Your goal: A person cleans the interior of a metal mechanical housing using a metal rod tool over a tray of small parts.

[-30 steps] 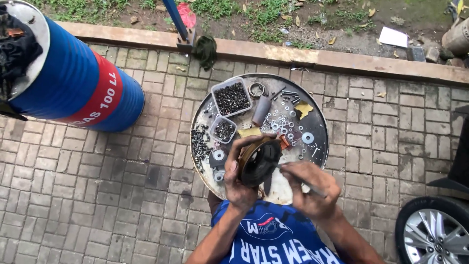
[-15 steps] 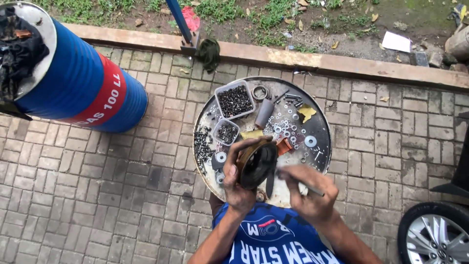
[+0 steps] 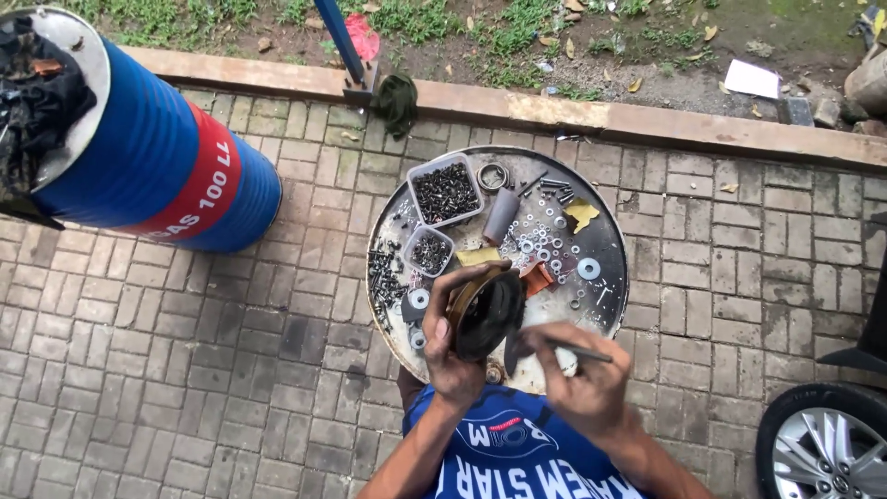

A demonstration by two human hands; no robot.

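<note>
Left hand [image 3: 453, 356] fingers wrapped round black round part [image 3: 488, 312]; right hand [image 3: 577, 383] fingers pinching thin tool [image 3: 577, 350] beside it.

drum [image 3: 157, 166]: 1 | round tray [image 3: 605, 236]: 1 | plastic tubs [image 3: 446, 191]: 2 | wheel [image 3: 822, 453]: 1

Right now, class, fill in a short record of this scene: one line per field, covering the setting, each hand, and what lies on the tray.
Setting: grey brick paving beside a blue metal drum lying on its side
Left hand: grips a dark round metal part with a brass-coloured rim
Right hand: holds a thin dark rod-like tool
Work surface: round grey metal tray
On tray: two clear plastic tubs of small dark screws, loose silver washers, a grey cylinder
Nearby: car wheel with silver rim
</note>
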